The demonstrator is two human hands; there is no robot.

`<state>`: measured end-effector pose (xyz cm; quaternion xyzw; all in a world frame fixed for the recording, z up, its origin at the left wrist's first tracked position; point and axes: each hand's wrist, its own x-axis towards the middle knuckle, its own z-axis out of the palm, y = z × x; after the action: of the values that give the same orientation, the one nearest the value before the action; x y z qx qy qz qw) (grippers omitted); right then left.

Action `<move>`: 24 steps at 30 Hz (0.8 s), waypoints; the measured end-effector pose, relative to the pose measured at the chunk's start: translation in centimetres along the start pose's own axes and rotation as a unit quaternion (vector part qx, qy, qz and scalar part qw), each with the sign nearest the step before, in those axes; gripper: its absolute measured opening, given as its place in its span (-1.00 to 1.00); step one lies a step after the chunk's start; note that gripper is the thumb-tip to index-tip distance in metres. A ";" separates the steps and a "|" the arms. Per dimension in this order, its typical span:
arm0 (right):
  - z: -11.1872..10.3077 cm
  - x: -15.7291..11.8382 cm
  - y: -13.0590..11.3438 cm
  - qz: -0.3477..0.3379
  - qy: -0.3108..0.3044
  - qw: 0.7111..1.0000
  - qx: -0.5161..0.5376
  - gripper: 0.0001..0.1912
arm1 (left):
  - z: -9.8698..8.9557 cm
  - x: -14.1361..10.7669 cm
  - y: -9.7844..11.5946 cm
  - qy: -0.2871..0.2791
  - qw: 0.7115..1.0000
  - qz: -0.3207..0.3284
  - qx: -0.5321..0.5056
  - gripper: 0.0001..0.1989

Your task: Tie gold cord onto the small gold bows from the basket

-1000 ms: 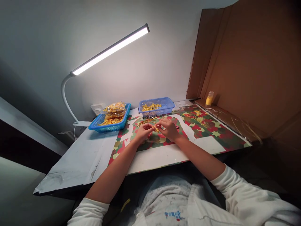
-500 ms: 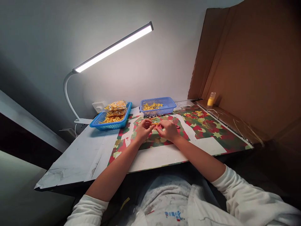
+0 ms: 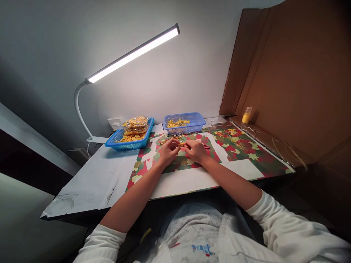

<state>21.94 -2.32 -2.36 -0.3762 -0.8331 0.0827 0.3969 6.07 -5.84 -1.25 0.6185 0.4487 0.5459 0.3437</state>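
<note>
A pale grey wall (image 3: 197, 65) rises behind the shallow, lilac-blue, perforated plastic basket (image 3: 189, 129). Well to the right of that basket stands a tall brown cardboard panel (image 3: 296, 73). The white-topped table (image 3: 90, 182) bears the basket near its far edge; in front of the basket and off to its right, a red, green and cream camouflage-patterned sheet (image 3: 271, 160) covers the tabletop, broken by white patches. Up and to the basket's left, a white lamp with a long glowing bar (image 3: 134, 55) leans on a curved neck. Just left of the basket sits a bright-blue plastic basket (image 3: 128, 146) with golden-yellow pieces inside, some in a clear bag (image 3: 135, 124) on top.

Directly in front of the lilac-blue basket, the left hand (image 3: 168, 151) and right hand (image 3: 196, 151) almost meet, thumbs and fingers pinched on a small golden-yellow piece (image 3: 182, 144) between them; its exact shape is too small to make out. To the basket's right stands a clear bottle with yellow contents (image 3: 246, 115); nearer it lie scattered yellow strands (image 3: 233, 137). Yellow bow-shaped pieces (image 3: 178, 123) fill the basket's left part. A small pinkish-red object (image 3: 206, 147) lies in front, beside the right hand, and tiny silvery beads (image 3: 175, 134) line the basket's front.
</note>
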 end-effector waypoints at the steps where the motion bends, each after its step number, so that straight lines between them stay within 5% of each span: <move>1: 0.0 0.0 0.0 0.004 0.002 1.000 0.012 -0.85 | 0.0 0.0 0.0 -0.004 1.000 0.005 0.004 -0.71; 11: -0.4 0.3 0.6 -0.022 0.058 0.998 0.006 -0.82 | 0.2 0.1 0.5 0.001 0.997 0.043 0.057 -0.80; 18: -0.4 0.1 0.6 -0.042 0.045 0.998 0.009 -0.81 | 0.2 -0.2 0.4 0.015 0.993 0.064 0.101 -0.79; 24: -0.2 0.0 0.4 -0.028 0.053 0.998 0.004 -0.81 | 0.0 -0.3 0.5 0.088 0.952 0.158 0.246 -0.85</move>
<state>22.29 -2.12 -2.40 -0.3547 -0.8208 0.0548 0.4443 6.16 -6.27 -0.93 0.6964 0.4942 0.5180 0.0496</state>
